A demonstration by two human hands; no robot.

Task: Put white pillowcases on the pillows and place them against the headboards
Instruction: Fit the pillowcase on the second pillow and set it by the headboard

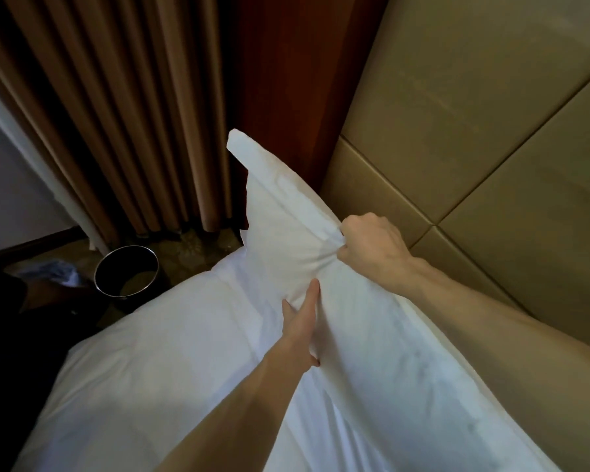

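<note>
A pillow in a white pillowcase (280,212) stands tilted at the bed's far corner, its loose top corner pointing up in front of the wood panel. My right hand (372,248) grips a bunch of the pillowcase's cloth at the edge nearest the padded tan headboard (457,137). My left hand (302,323) lies with straight fingers against the white fabric just below that bunch. A second white pillow or white bedding (157,352) spreads across the lower left; I cannot tell which.
Brown pleated curtains (123,114) hang at the back left beside a dark red wood panel (286,90). A round metal waste bin (126,270) stands on the patterned floor beside the bed corner. The far left is dark.
</note>
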